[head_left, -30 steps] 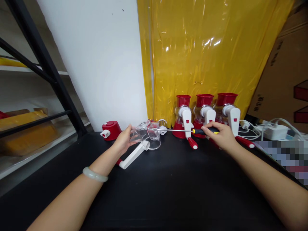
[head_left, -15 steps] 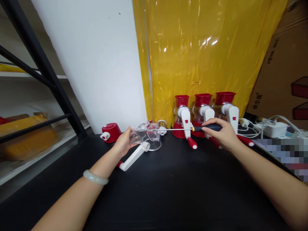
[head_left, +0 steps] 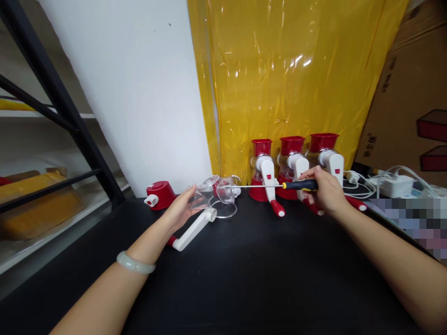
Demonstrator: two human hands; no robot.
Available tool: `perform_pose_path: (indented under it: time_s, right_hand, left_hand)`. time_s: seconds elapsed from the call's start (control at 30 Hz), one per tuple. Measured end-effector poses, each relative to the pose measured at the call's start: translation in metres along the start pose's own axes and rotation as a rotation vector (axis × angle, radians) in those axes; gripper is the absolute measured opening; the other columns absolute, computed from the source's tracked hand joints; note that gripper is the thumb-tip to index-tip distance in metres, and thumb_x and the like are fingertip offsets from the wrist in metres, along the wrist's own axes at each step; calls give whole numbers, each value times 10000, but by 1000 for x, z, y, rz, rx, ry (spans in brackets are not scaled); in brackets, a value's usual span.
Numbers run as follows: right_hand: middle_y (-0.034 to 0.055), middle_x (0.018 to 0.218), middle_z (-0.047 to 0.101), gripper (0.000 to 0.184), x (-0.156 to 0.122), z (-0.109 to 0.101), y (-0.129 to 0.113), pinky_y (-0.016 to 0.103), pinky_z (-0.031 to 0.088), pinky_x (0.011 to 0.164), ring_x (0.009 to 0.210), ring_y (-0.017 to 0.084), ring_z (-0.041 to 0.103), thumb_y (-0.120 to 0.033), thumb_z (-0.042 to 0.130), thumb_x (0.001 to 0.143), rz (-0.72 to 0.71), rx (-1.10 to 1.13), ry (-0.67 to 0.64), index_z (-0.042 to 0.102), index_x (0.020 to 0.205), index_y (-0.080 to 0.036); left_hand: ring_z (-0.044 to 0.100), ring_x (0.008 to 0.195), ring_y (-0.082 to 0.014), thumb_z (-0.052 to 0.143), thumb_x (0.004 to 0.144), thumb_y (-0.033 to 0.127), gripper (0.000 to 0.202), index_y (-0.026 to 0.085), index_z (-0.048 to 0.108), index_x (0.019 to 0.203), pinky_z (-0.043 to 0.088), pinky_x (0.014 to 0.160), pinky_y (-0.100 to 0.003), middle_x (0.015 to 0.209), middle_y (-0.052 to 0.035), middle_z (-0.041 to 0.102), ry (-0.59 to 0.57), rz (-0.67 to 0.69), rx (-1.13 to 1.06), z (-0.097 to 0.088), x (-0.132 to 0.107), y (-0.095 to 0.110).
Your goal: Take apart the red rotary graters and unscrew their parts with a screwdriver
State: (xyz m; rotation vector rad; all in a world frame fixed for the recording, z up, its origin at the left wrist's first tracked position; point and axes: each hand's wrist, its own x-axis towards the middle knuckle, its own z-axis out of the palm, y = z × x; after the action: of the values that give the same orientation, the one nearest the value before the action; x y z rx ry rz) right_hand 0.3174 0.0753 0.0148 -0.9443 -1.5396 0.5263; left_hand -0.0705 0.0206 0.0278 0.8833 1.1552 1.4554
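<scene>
My left hand [head_left: 183, 204] is closed around one end of a clear plastic grater body [head_left: 225, 190], which lies tilted above the black table. In my right hand [head_left: 324, 186] is a screwdriver [head_left: 302, 185] with a black and yellow handle, held level. Its long metal shaft points left and its tip meets the clear body; the exact contact is hard to make out. A white crank handle [head_left: 195, 229] with a red grip lies just below my left hand. Behind the clear body sits a metal grater drum [head_left: 236, 181], partly hidden. A red base [head_left: 160, 194] with a white knob stands to the left.
Three assembled red and white rotary graters [head_left: 261, 153] stand in a row at the back right. White cables and an adapter [head_left: 398, 186] lie on the right. A yellow plastic sheet [head_left: 296, 70] and a white board [head_left: 139, 93] rise behind the black table [head_left: 251, 279].
My right hand has shifted its grip back along the screwdriver handle, showing more of it. The clear body has turned slightly in my left hand. The whole view has shifted a little.
</scene>
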Motion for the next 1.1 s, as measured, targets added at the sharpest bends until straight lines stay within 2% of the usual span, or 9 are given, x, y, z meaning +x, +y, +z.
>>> perform_pose_path:
  time_s: [0.1, 0.23, 0.33, 0.53, 0.8, 1.1]
  right_hand:
    - [-28, 404, 500, 438, -1, -2, -4, 245, 273, 277, 276, 120, 420, -619, 475, 858, 135, 75, 5, 587, 743, -212]
    - [-38, 408, 482, 381, 0, -1, -1, 232, 283, 294, 299, 110, 427, -567, 528, 849, 118, 64, 43, 583, 720, -214]
    - [-38, 413, 487, 363, 1, 0, 4, 236, 290, 309, 309, 112, 426, -552, 526, 856, 130, 61, 42, 586, 730, -217]
    - [-36, 418, 492, 346, 3, 1, 10, 257, 266, 318, 314, 121, 408, -548, 519, 859, 148, 126, 18, 593, 752, -227]
    - [-29, 451, 499, 334, 3, 1, 15, 235, 276, 302, 330, 113, 427, -539, 522, 867, 146, 139, 37, 572, 740, -234]
    - [-34, 526, 513, 287, 3, 2, 15, 219, 340, 370, 399, 101, 469, -487, 565, 859, 66, 81, 9, 563, 751, -221]
  left_hand:
    - [630, 1020, -244, 691, 798, 308, 211, 200, 683, 980, 573, 809, -364, 1167, -98, 647, -78, 37, 6, 0, -2, 3]
    - [578, 1143, -270, 659, 823, 353, 288, 189, 683, 1058, 562, 841, -362, 1281, -109, 603, -130, 136, 99, 2, -5, 5]
    - [556, 1183, -289, 641, 827, 412, 325, 167, 695, 1034, 564, 827, -354, 1309, -123, 593, -154, 198, 184, 2, -4, 4]
    - [610, 1108, -321, 652, 798, 470, 399, 118, 704, 977, 575, 740, -347, 1142, -179, 681, -22, 193, 225, 3, 0, -3]
    - [643, 1033, -278, 612, 816, 512, 427, 117, 711, 945, 551, 836, -386, 1279, -163, 618, -43, 135, 180, 7, -1, -8]
    - [591, 1131, -304, 588, 793, 563, 468, 129, 708, 919, 538, 861, -379, 1273, -158, 619, -43, 117, 282, -2, 4, -10]
